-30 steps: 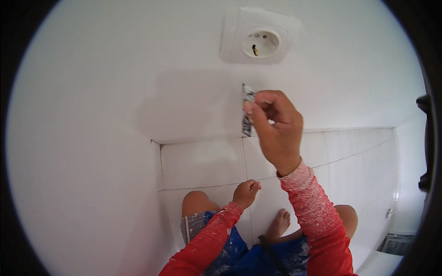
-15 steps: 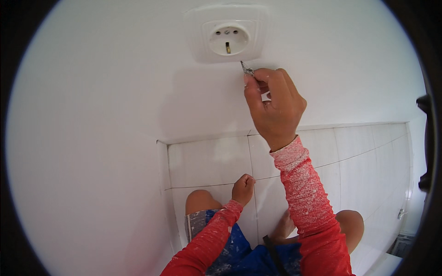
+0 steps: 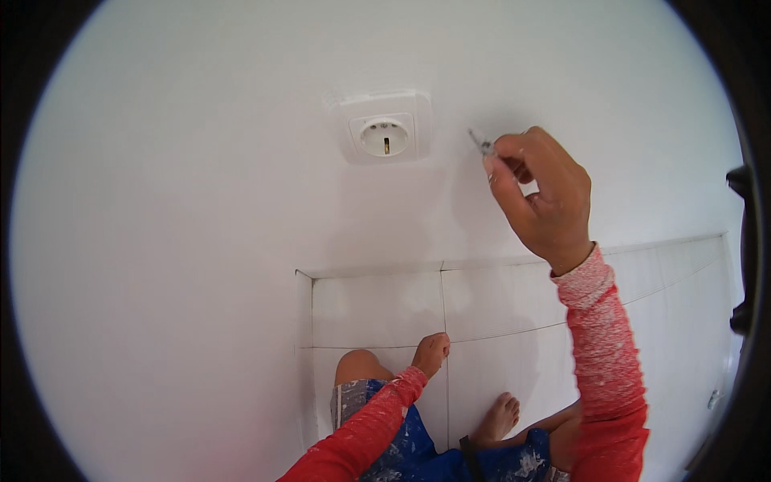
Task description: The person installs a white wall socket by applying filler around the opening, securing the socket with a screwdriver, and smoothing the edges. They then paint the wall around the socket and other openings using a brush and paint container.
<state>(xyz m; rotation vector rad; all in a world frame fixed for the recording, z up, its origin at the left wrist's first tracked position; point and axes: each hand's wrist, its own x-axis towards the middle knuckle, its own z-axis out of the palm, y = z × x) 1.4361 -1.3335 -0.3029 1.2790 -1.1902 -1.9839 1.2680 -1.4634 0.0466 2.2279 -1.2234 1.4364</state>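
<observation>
My right hand (image 3: 540, 193) pinches a small, pointed metal blade (image 3: 482, 141) between thumb and fingertips. It is held in front of the white wall, tip up and to the left, and blurred by motion. To its left a white power socket (image 3: 383, 136) with a square frame is set in the wall; hand and blade are apart from it. White smears run along the frame's upper edge. My left hand (image 3: 432, 354) is curled into a fist low down, beside my left knee. The inside of that fist is hidden.
The white wall (image 3: 201, 201) fills the upper and left parts of the view. Pale tiles (image 3: 377, 309) with dark joints lie below it, with a wall corner at their left. My bare foot (image 3: 499, 416) rests on them. A dark object (image 3: 743, 241) stands at the right rim.
My right hand has moved right with the blade, away from beneath the socket. The view has shifted back, so the socket looks smaller and lower. My left hand stays closed near the knee.
</observation>
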